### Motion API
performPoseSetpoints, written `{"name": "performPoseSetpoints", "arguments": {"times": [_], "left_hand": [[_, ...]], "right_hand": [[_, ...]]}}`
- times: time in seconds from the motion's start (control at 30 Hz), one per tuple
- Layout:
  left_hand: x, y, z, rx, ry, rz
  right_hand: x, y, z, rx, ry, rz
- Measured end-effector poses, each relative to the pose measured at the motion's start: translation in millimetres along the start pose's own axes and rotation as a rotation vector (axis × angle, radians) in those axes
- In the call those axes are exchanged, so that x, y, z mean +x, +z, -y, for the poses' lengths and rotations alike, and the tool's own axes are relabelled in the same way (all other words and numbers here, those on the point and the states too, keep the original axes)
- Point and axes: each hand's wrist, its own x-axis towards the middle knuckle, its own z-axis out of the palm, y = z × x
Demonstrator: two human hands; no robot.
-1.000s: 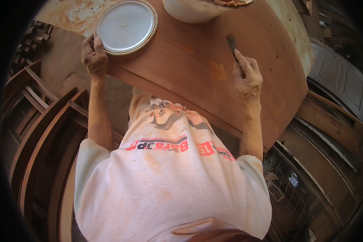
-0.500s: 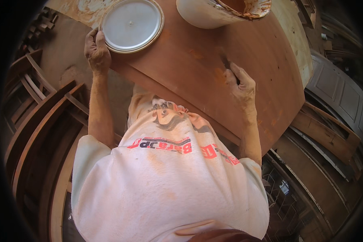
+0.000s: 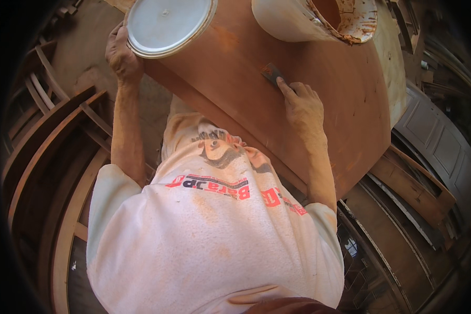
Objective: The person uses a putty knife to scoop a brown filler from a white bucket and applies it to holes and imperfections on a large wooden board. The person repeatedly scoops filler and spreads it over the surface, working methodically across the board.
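Observation:
My left hand [image 3: 123, 55] has its fingers curled on the rim of a round white lid [image 3: 167, 23] at the upper left of the brown wooden panel [image 3: 350, 120]. My right hand [image 3: 302, 104] grips a dark putty knife [image 3: 272, 73], its blade bearing some orange-brown paste and held over the panel's middle. Above the knife stands a white bucket [image 3: 282, 21] with brown paste inside and smeared round its rim. Faint orange patches mark the panel.
Wooden frames [image 3: 47, 136] lie at the left. At the right, a grey panelled door [image 3: 432, 146] leans among boards [image 3: 413, 188] and long strips. A pale sheet [image 3: 394, 99] shows beyond the brown panel's right edge, and glazed frames [image 3: 358, 261] are at lower right.
My right hand has moved leftward, with the knife now angled toward the upper left. The whole view has shifted, so the lid and bucket appear higher and the bucket further right.

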Motion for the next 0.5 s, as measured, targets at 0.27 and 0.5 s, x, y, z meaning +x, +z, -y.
{"name": "performPoseSetpoints", "arguments": {"times": [0.27,0.5], "left_hand": [[6.1,-24.8,5.9,-0.138,-0.05,-0.176],[4.6,-27.7,11.9,0.051,0.004,-0.104]], "right_hand": [[51.5,8.0,36.7,0.097,-0.032,-0.049],[97.4,4.4,62.8,0.087,-0.097,-0.032]]}}
